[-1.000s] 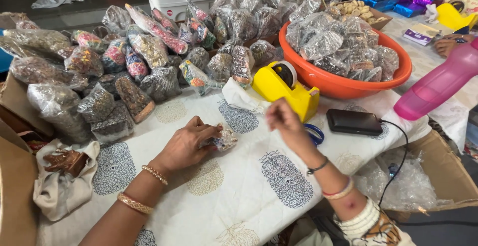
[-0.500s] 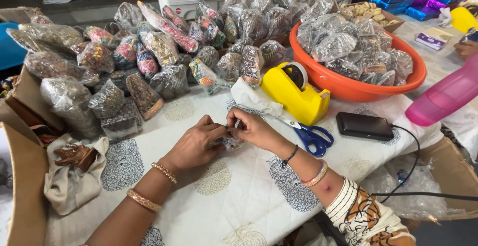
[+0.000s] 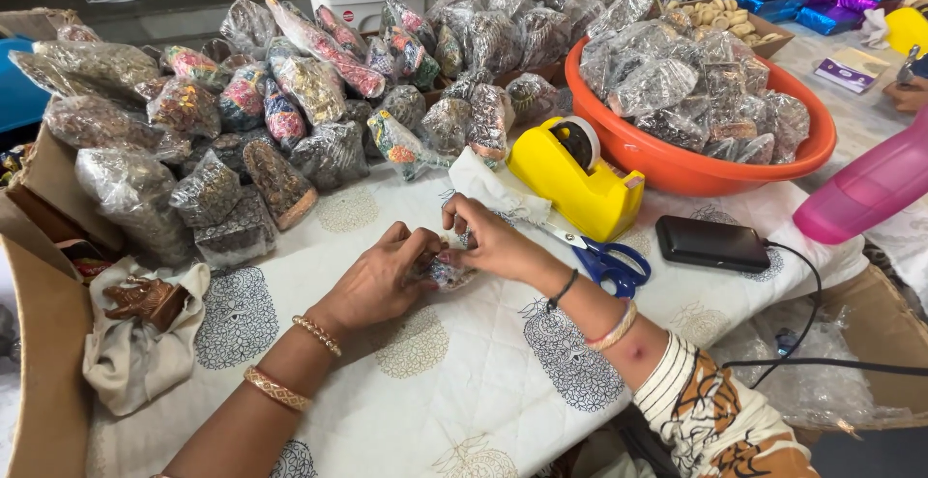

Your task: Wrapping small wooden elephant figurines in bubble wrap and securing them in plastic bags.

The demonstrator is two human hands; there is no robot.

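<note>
Two hands meet over a printed white tablecloth, both closed around one small plastic-wrapped packet held just above the cloth near the table's middle. The left hand cups the packet from its side with fingers curled tight, while the right hand pinches the top of it between thumb and fingertips; what is inside the wrapping is too small to make out, though it appears to be a patterned trinket.

Just beyond the right hand sits a yellow tape dispenser, with blue-handled scissors lying beside it and a black phone on a cable a little further right. An orange plastic basin behind the dispenser is heaped with clear-wrapped bundles. To the left, a large pile of wrapped figurines, some brightly painted, spreads across the back of the table. At the near left edge a cardboard box holds a cloth bag with a brown carved piece resting on it. A pink bottle lies tilted at the right.
</note>
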